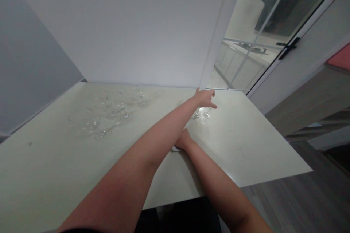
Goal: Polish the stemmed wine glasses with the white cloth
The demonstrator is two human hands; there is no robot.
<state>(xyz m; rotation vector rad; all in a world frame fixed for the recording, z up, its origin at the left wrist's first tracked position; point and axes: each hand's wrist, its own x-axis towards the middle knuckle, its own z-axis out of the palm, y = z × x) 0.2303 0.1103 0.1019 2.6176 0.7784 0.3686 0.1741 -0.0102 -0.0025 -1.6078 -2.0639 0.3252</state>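
My left arm reaches across to the right, over my right arm. At its end my left hand [205, 99] is near the back edge of the table, fingers apart. Just below and partly behind it are two clear stemmed glasses, one glass [206, 113] beside another glass [197, 113]. Closer to me, my right hand [183, 139] rests low at the tabletop, its fingers hidden by my left forearm. A flat whitish piece [175, 149] shows at its edge; I cannot make out what it is. Several clear stemmed glasses [120, 107] stand on the left half.
The pale table [68, 174] meets a white wall panel [142, 36] at the back and a grey wall on the left. A glass-paned door with a black handle [288, 46] is at the right. Wooden flooring [295, 189] lies beyond the table's right edge.
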